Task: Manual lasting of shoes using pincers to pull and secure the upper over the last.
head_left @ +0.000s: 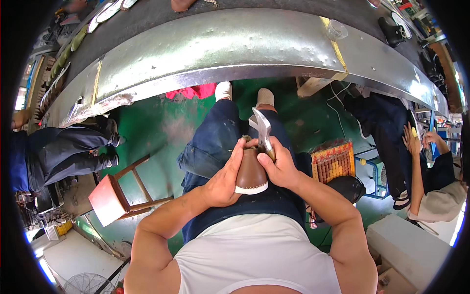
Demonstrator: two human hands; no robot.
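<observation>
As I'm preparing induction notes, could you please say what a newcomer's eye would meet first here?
Probably the brown shoe piece at centre, held between left hand and right hand; the right also grips a silver tool. Next comes the shiny bench front curving across the top.

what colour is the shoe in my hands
The shoe is brown with a white edge, best seen in the head view.

A long bench with a dark top and a dented metal strip (220, 44) along its near edge carries white-soled shoes (107, 11) toward its left end and a black shoe (390, 32) toward its right. A clear cup (337, 29) sits on the strip, right of its middle, near yellow tape (339, 55).
</observation>
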